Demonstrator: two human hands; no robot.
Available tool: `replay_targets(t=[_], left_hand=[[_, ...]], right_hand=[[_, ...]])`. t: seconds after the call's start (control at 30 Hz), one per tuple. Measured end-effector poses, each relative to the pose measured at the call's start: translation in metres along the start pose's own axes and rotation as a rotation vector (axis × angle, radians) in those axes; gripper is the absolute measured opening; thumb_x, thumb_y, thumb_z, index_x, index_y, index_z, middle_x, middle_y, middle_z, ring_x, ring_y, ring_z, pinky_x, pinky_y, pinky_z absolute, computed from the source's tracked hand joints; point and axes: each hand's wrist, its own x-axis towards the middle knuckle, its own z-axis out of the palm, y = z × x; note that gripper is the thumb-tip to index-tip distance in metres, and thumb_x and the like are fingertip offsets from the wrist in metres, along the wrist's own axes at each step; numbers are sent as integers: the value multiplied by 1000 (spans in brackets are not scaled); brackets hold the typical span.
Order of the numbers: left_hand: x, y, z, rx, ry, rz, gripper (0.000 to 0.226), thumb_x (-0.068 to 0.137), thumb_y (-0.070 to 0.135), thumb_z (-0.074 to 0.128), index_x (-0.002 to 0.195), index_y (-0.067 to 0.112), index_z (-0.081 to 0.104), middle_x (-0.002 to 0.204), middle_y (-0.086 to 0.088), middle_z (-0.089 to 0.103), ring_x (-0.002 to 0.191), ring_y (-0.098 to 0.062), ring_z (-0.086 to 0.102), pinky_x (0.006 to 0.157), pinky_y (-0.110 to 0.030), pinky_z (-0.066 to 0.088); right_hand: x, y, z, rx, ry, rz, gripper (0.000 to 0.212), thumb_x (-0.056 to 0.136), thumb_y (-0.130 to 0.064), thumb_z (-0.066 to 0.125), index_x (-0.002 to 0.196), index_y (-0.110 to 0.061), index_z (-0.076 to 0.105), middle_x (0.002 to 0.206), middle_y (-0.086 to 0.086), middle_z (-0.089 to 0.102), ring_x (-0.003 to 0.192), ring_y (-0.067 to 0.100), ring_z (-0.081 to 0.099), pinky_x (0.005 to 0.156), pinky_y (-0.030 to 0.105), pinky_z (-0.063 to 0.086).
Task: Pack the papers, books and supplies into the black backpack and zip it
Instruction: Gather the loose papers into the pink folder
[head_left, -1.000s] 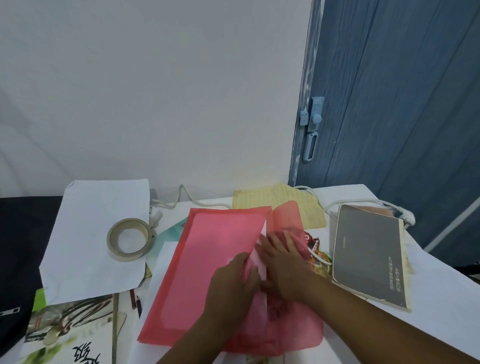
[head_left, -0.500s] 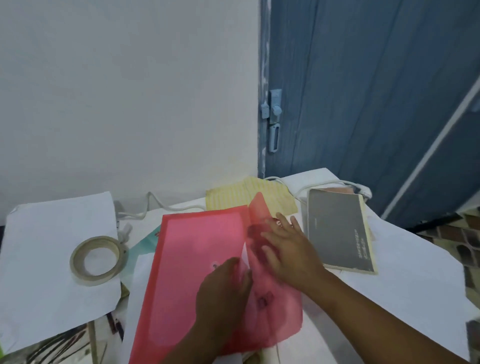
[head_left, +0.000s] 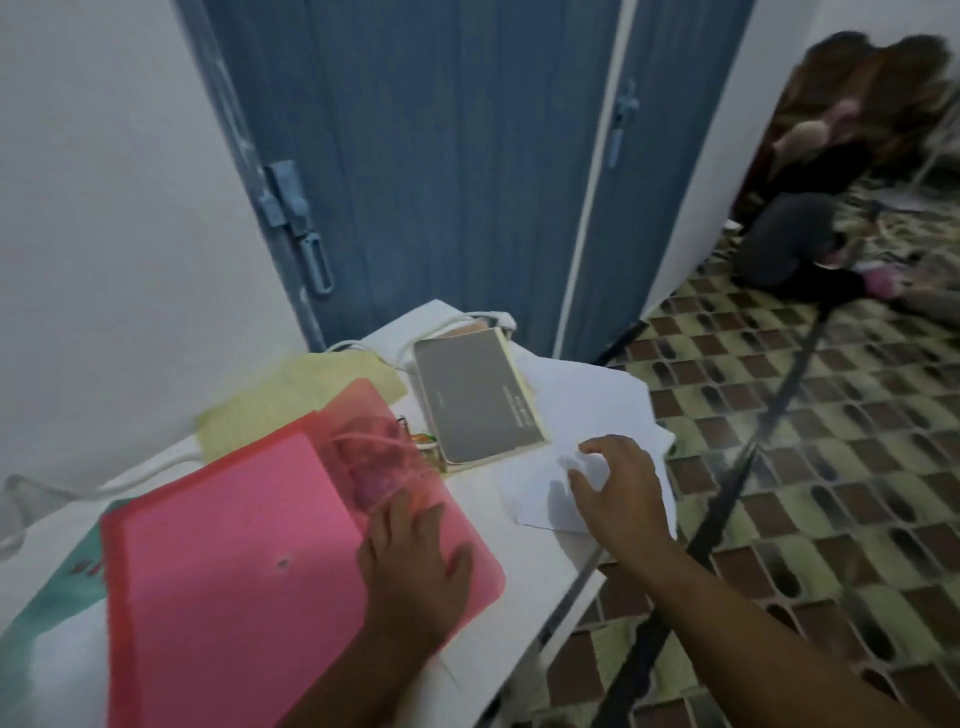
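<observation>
Left hand pinning the pink folder, right hand reaching for loose paper at the table's edge

The left hand (head_left: 415, 561) lies flat on the folder (head_left: 234, 545), fingers straight and slightly apart, pressing its translucent flap; the folder is thin, smooth plastic, likely light, bendy and slippery, best pinched along a stiff edge; the right hand (head_left: 618, 483) rests on the paper (head_left: 587, 405), fingers spread and loosely curled, clamped on nothing I can see; the sheet is limp, overhangs the table (head_left: 498, 577), and probably creases easily, so slide it before lifting; beyond, the grey book (head_left: 475, 400) looks rigid and heavier; yellow cloth (head_left: 291, 400) lies soft behind; no backpack in view.
</observation>
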Motion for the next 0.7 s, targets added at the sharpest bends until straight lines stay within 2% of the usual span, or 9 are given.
replay_targets(t=[0.07, 0.13, 0.23, 0.33, 0.43, 0.53, 0.63, 0.67, 0.7], left_hand=[[7, 16, 1, 37, -18, -49, 58, 74, 56, 41, 107, 15, 67, 132, -17, 57, 117, -44, 52, 83, -56, 47], [15, 31, 5, 66, -16, -92, 59, 71, 57, 39, 96, 12, 67, 123, -19, 61, 108, -45, 55, 77, -54, 47], [15, 37, 12, 114, 0, -97, 59, 72, 57, 42, 100, 11, 65, 126, -21, 58, 113, -47, 51, 81, -56, 45], [7, 34, 21, 157, 18, -84, 54, 75, 54, 46, 106, 14, 64, 133, -20, 53, 123, -47, 44, 90, -58, 43], [8, 40, 19, 150, 26, -125, 54, 70, 54, 49, 105, 16, 65, 133, -15, 55, 125, -43, 45, 91, -56, 41], [10, 41, 11, 65, 20, -178, 51, 65, 55, 52, 104, 23, 67, 133, -7, 57, 126, -38, 48, 90, -55, 44], [13, 30, 5, -80, 23, -133, 46, 73, 54, 48, 100, 24, 70, 124, 0, 62, 120, -30, 54, 89, -51, 48], [15, 27, 0, -181, 24, -112, 45, 77, 51, 46, 102, 22, 71, 120, 1, 64, 116, -28, 56, 91, -47, 48], [17, 28, -9, -296, 43, -129, 42, 83, 46, 48, 105, 19, 71, 118, 1, 66, 111, -25, 59, 91, -40, 47]], right_hand=[[7, 17, -9, -101, 20, 111, 38, 80, -31, 79, 112, -18, 64, 123, 4, 60, 117, 26, 53, 100, 42, 46], [15, 32, -18, -146, 1, 261, 53, 78, -38, 81, 121, -17, 58, 132, 8, 51, 125, 31, 45, 101, 45, 45], [30, 46, -25, 70, -61, 434, 64, 79, -31, 83, 128, -3, 52, 127, 14, 53, 118, 30, 52, 88, 31, 43], [44, 58, -28, 260, -124, 615, 50, 80, -21, 82, 112, 5, 56, 106, 12, 64, 102, 28, 63, 74, 29, 43], [57, 69, -29, 406, -196, 779, 33, 78, -7, 82, 100, 8, 63, 99, 19, 67, 88, 31, 67, 64, 30, 47], [58, 66, -44, 353, -283, 744, 34, 76, 1, 80, 103, 9, 61, 100, 20, 66, 75, 25, 61, 62, 29, 47], [63, 57, -63, 337, -371, 671, 47, 78, 3, 76, 116, 8, 50, 108, 18, 61, 83, 27, 59, 62, 30, 47], [68, 51, -69, 374, -390, 678, 58, 79, 3, 75, 130, 5, 48, 115, 18, 59, 89, 30, 60, 62, 31, 48], [73, 41, -75, 404, -413, 670, 61, 79, 3, 74, 134, 2, 49, 118, 18, 60, 92, 32, 61, 63, 32, 50]])
